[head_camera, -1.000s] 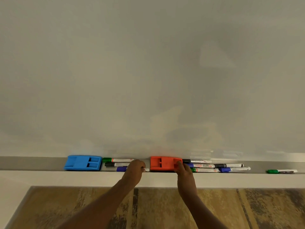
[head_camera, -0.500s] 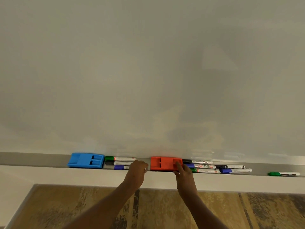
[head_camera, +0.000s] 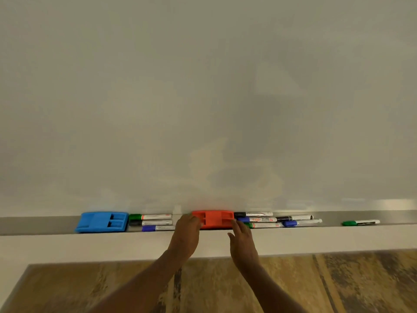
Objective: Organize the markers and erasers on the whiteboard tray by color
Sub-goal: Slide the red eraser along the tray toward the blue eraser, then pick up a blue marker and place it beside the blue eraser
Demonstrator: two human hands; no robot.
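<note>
Two forearms in shot, stretched over the brown floor point(head_camera: 338, 285) and the white ledge point(head_camera: 67, 245) to the tray point(head_camera: 33, 224). L hand point(head_camera: 186, 233): fingers curled, knuckles at the left end of the red eraser point(head_camera: 214, 219); can't tell if it actually grips. R hand point(head_camera: 242, 239): fingers straight, thumb spread apart, tips at the eraser's right front corner, holding nothing.

Red eraser sits flat mid-tray. Left of it, 3 markers stacked front to back: blue-cap point(head_camera: 158, 228), black-cap point(head_camera: 153, 222), green-cap point(head_camera: 150, 216). Then the blue eraser point(head_camera: 101, 222), just beside their caps. Right of the red eraser, a mixed pile point(head_camera: 279, 219) of black, blue & green caps, touching it. Lone green marker point(head_camera: 360, 222) well apart, far right.

Behind it all, the whiteboard point(head_camera: 203, 98), wiped w/ faint smears.
</note>
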